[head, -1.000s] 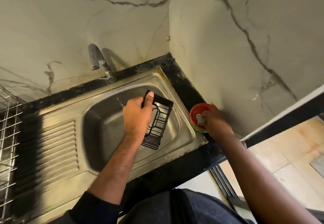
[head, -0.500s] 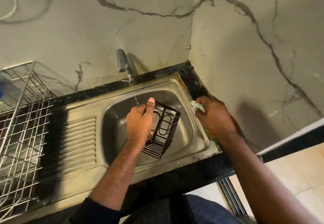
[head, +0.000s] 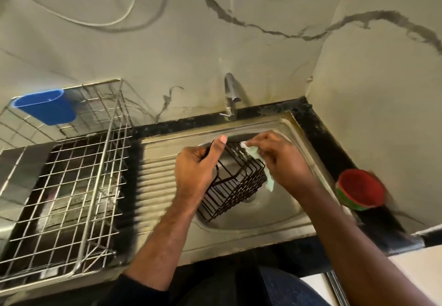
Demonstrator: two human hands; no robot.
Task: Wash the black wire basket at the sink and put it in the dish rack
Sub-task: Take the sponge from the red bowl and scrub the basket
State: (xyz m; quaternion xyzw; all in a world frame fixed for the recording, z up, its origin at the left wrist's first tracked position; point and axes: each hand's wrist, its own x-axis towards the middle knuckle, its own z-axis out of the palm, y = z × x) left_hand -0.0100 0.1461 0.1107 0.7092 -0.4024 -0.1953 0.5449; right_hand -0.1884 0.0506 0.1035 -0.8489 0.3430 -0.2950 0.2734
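The black wire basket (head: 235, 186) hangs over the sink (head: 267, 224) bowl, tilted, and the left hand (head: 196, 174) has it by the upper rim at about ten o'clock, fingers wrapped shut on the wire, thumb laid straight up along the edge. Its long axis runs from one o'clock down to seven o'clock, the lower end dipping toward the drain, the open side turned up and toward the right hand (head: 279, 162).

That right hand sits touching the basket's far top corner, at about one o'clock from the basket's middle, fingers pinched on a pale green cloth (head: 259, 159) pressed against the wires. So the scrubbing hand is the nearer one to the unwashed bars, and its stroke would most likely run down that long axis, toward seven.

No stream shows under the tap (head: 230, 95). The dish rack (head: 71, 181) waits well apart at nine o'clock on the desk (head: 334, 143), the left hand's side. Washing looks barely begun.
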